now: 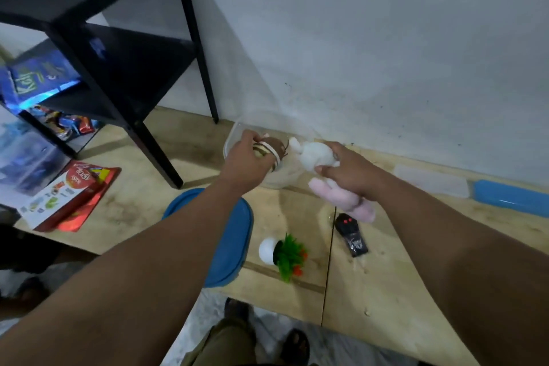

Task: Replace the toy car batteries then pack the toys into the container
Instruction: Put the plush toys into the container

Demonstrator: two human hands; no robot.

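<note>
Both hands hold toys over the clear container.
Left hand grips a brown striped toy; at its 3 o'clock, right hand clasps a white-and-pink plush.

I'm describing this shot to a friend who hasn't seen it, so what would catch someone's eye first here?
Two outstretched arms fill the view: the left hand grips a brown striped toy and the right hand holds a white and pink plush rabbit, both over a clear plastic container by the wall. Nearer, a blue lid, a small fake potted plant and a black remote control lie on the wooden board.
</note>
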